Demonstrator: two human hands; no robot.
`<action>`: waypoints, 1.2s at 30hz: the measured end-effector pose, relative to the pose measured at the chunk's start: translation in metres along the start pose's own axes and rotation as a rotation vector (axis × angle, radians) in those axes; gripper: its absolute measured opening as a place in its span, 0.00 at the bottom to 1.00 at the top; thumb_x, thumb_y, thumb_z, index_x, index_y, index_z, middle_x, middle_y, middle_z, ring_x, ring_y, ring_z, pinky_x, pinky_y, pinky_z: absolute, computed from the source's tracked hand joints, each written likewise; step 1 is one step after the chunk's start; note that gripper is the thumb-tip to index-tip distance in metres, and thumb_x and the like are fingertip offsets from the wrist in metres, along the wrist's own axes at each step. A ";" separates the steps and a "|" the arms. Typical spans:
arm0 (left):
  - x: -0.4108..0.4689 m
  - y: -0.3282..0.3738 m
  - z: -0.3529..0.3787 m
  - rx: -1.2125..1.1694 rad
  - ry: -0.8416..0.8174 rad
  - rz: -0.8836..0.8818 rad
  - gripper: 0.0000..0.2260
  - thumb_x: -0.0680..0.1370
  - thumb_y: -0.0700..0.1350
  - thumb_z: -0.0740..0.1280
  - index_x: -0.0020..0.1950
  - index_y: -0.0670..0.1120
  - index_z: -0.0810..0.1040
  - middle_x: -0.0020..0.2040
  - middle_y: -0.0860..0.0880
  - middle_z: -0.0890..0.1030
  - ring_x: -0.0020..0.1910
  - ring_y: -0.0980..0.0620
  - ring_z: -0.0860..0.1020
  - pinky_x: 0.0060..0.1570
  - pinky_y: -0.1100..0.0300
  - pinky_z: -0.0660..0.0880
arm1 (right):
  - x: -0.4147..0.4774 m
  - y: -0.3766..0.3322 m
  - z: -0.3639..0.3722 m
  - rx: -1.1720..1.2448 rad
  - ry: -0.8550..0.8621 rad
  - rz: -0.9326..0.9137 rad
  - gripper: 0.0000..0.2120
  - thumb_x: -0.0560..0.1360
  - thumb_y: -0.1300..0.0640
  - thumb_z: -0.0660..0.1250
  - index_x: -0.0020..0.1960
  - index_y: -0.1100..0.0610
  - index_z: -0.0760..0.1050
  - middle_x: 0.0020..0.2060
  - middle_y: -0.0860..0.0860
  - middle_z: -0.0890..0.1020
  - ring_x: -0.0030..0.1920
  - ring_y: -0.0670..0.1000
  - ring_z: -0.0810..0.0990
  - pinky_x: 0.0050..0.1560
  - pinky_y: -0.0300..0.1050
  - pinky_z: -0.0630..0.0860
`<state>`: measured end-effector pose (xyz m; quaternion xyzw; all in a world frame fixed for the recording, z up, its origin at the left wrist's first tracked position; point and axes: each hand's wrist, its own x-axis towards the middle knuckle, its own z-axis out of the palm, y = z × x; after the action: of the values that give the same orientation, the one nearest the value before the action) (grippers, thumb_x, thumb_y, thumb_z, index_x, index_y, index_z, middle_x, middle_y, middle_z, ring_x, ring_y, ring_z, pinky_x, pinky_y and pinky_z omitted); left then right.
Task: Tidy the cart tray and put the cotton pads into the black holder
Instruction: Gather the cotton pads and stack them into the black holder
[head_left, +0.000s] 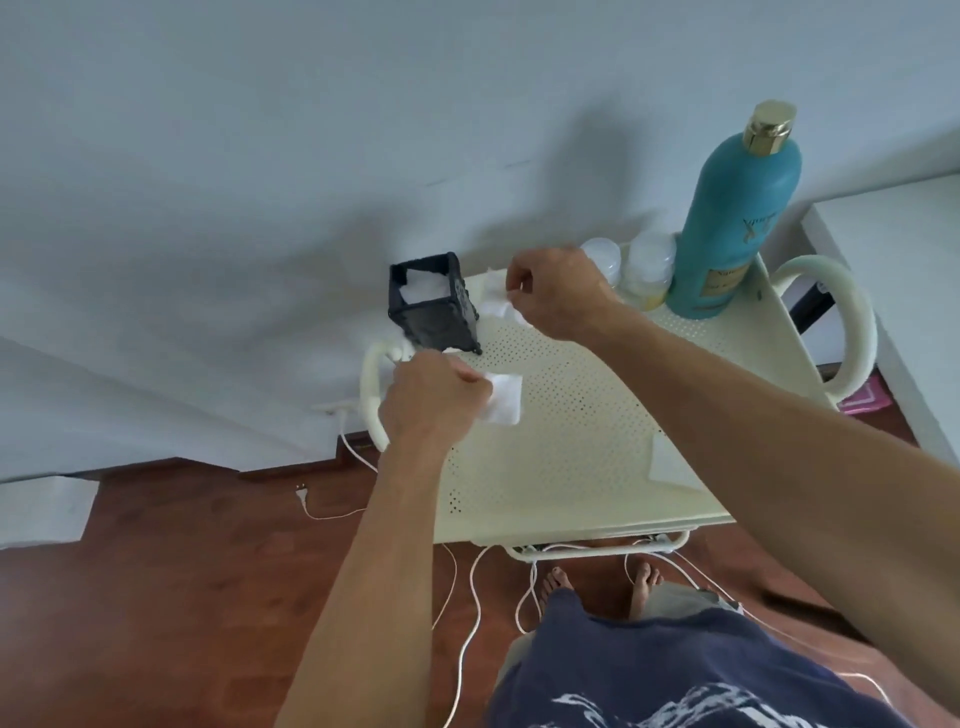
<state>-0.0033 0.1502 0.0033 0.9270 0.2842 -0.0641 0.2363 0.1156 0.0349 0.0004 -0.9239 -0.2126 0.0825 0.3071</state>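
You are partway: the holder (434, 304) at the tray's (571, 415) far left corner already has pads inside. Your left hand (428, 402) pinches a pad (505, 399), your right hand (553, 293) pinches another (493, 306) beside the holder. One pad (667, 460) remains by the right edge.

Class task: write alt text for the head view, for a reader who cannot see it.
Two bare hands each hold a white cotton pad over a cream cart tray: the left hand near the front, the right hand beside a black holder already containing pads.
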 end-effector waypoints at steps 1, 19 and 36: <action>0.004 -0.001 -0.010 -0.014 0.039 -0.007 0.07 0.71 0.48 0.67 0.38 0.54 0.85 0.36 0.52 0.82 0.37 0.49 0.80 0.33 0.61 0.73 | 0.009 -0.009 -0.002 0.014 0.012 -0.020 0.08 0.74 0.60 0.62 0.48 0.55 0.80 0.47 0.54 0.83 0.48 0.56 0.80 0.49 0.49 0.79; 0.072 -0.040 -0.084 -0.147 0.122 -0.038 0.04 0.69 0.53 0.73 0.37 0.55 0.82 0.39 0.53 0.84 0.41 0.50 0.82 0.46 0.50 0.80 | 0.070 -0.051 0.058 -0.092 -0.135 0.001 0.13 0.76 0.58 0.59 0.54 0.52 0.80 0.59 0.56 0.72 0.60 0.59 0.71 0.60 0.50 0.72; 0.143 0.003 -0.055 0.141 0.036 0.016 0.04 0.68 0.50 0.70 0.40 0.55 0.84 0.41 0.49 0.82 0.42 0.44 0.80 0.39 0.59 0.71 | 0.054 -0.012 0.048 0.166 -0.150 -0.068 0.32 0.71 0.48 0.71 0.71 0.53 0.66 0.70 0.52 0.72 0.69 0.52 0.69 0.68 0.43 0.63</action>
<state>0.1164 0.2455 0.0171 0.9445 0.2758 -0.0651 0.1659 0.1463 0.0933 -0.0319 -0.8788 -0.2584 0.1582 0.3686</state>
